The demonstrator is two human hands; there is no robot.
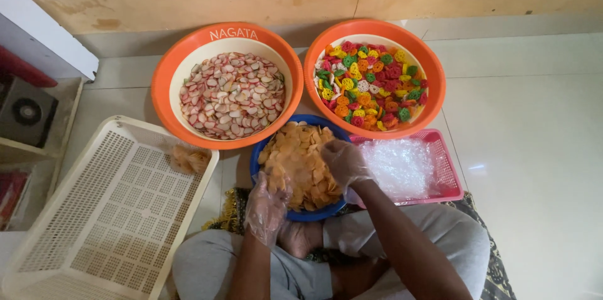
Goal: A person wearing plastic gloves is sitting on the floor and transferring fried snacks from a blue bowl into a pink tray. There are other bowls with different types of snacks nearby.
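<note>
Blue round plastic bowl (314, 214) on floor before crossed legs, heaped with thin orange round crackers (301, 165). Left hand (267, 203), plastic-gloved, cupped around a bunch; right hand (344, 160) curled loosely on pile. Crackers likely light, brittle, crumbly: scoop from below, no squeezing.

Soft, even daylight with faint shadows. Pale glare sheens the tiled floor (534, 149) right of the hands. The picture is sharp at centre, with wide-angle bending toward the edges.

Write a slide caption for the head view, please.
Gloved hands, left hand and right hand, in a blue bowl of orange crackers.
</note>
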